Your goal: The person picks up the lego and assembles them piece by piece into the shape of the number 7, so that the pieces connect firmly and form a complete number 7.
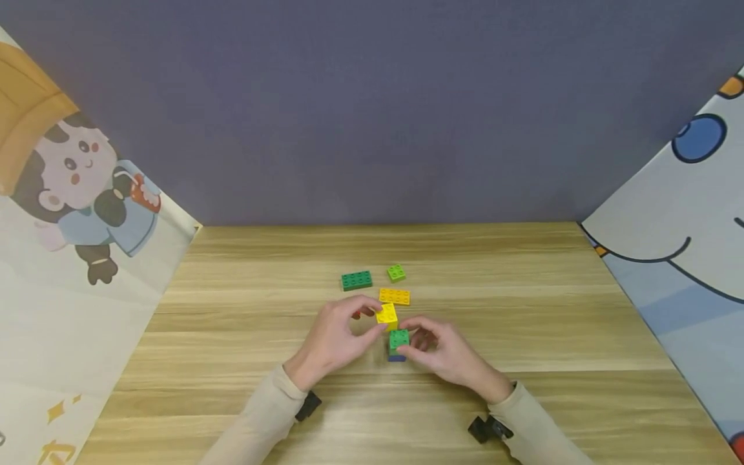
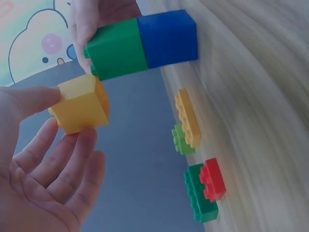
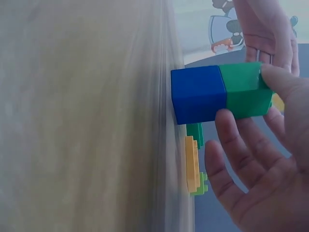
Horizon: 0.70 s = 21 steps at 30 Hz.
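My left hand (image 1: 335, 332) pinches a yellow toy brick (image 2: 82, 104) between thumb and fingers, holding it up beside the top of a two-brick stack. In that stack a green brick (image 2: 118, 49) sits on a blue brick (image 2: 169, 39), upright on the table. My right hand (image 1: 444, 352) grips the stack, its thumb and fingers about the green brick. In the head view the yellow brick appears just behind and left of the green one, close to its studded top.
Beyond the hands lie a flat orange-yellow brick (image 1: 394, 296), a small lime brick (image 1: 396, 273) and a dark green brick (image 1: 356, 280). A red brick (image 2: 212, 180), mostly covered by my left hand in the head view, lies near the dark green one. A grey panel (image 1: 383, 116) rises at the table's back.
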Each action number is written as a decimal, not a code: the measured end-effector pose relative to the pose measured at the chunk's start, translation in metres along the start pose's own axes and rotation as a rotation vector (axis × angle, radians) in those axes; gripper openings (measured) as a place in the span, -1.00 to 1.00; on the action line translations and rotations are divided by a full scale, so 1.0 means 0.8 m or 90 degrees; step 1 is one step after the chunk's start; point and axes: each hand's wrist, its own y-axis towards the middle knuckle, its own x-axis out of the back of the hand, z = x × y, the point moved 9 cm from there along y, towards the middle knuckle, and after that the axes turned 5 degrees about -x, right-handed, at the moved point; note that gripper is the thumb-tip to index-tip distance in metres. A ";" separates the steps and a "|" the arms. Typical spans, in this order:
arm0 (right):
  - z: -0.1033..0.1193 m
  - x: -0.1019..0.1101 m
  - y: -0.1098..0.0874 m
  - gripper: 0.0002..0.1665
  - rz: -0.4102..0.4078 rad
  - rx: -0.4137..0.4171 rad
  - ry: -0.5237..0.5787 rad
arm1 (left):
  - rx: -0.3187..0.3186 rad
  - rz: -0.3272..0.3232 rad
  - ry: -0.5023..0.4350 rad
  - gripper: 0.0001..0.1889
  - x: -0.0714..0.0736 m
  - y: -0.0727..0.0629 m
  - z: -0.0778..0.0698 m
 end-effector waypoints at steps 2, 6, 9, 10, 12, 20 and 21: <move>0.002 -0.001 -0.001 -0.60 -0.003 0.009 -0.017 | -0.012 -0.001 -0.010 -0.72 0.000 0.000 -0.004; 0.007 -0.002 -0.003 -0.59 -0.007 0.013 -0.047 | -0.024 -0.007 -0.022 -0.72 0.002 -0.001 -0.011; 0.010 -0.001 -0.004 -0.57 -0.016 0.015 -0.072 | -0.026 -0.008 -0.023 -0.72 0.003 -0.001 -0.013; 0.011 -0.001 -0.005 -0.57 -0.020 0.016 -0.082 | -0.027 -0.007 -0.022 -0.72 0.003 -0.001 -0.014; 0.013 0.000 -0.006 -0.56 -0.027 0.018 -0.099 | -0.028 -0.004 -0.022 -0.72 0.002 -0.001 -0.016; 0.012 0.000 -0.006 -0.50 -0.021 0.005 -0.097 | -0.024 -0.001 -0.031 -0.71 0.001 -0.003 -0.017; 0.011 0.000 -0.005 -0.49 -0.019 0.005 -0.090 | -0.025 -0.001 -0.030 -0.71 0.001 -0.003 -0.018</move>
